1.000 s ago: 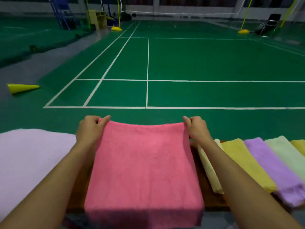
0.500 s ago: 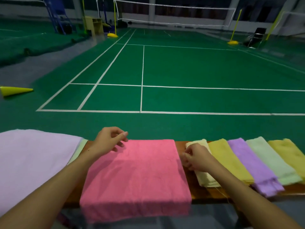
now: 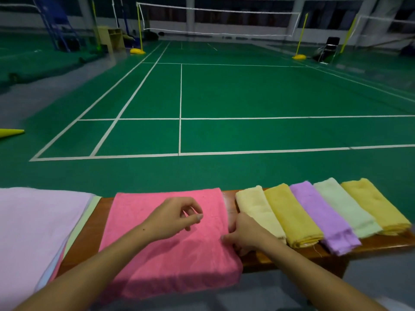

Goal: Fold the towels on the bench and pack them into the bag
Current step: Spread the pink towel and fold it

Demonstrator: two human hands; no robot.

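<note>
A pink towel (image 3: 157,250) lies folded flat on the wooden bench (image 3: 87,239), its near edge hanging over the front. My left hand (image 3: 173,217) hovers over the towel's middle with fingers loosely curled, holding nothing. My right hand (image 3: 244,235) grips the towel's right edge, thumb on top and fingers tucked under it. Several folded towels lie in a row to the right: pale yellow (image 3: 258,207), mustard (image 3: 292,218), purple (image 3: 321,218), pale green (image 3: 345,207), yellow (image 3: 375,205). No bag is in view.
A stack of unfolded towels, lilac on top (image 3: 33,232), covers the bench's left end. Beyond the bench stretches a green badminton court with a net (image 3: 217,21). A yellow cone (image 3: 11,132) lies on the floor at left.
The towel's far edge was laid down onto the bench. My left hand let go and moved right over the middle. My right hand dropped to the towel's right edge and took hold.
</note>
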